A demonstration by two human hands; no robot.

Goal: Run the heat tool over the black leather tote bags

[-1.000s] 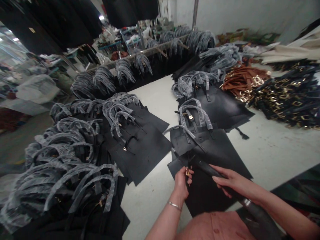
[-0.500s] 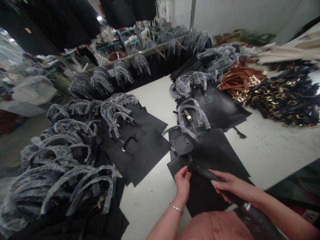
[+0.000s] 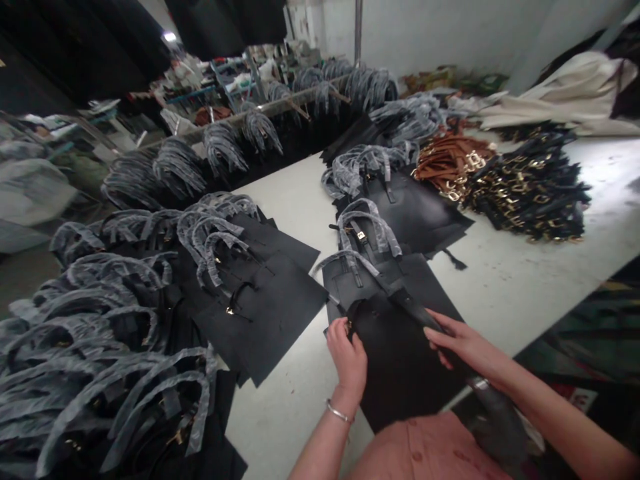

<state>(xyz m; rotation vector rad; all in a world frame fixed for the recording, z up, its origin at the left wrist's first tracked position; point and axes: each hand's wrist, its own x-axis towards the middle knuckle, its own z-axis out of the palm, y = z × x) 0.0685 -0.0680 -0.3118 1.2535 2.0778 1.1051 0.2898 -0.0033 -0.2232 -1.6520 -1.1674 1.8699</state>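
My left hand is shut on one end of a black leather strap, close to a small gold fitting. My right hand grips the same strap further along, and a metal collar sits just beyond it. Both hands are over a black leather bag panel lying flat on the white worktable. Its upper part carries grey plastic-wrapped handles. My left hand hides the strap's end.
Stacks of black bag panels with wrapped handles lie to the left and ahead. Brown straps and black straps with gold buckles are heaped at the right. More wrapped handles hang on a rack behind the table.
The view has turned, shifting the whole scene left. My hands have lowered the strap from a raised position onto the panel, and its gold-fitted end has moved to the left.
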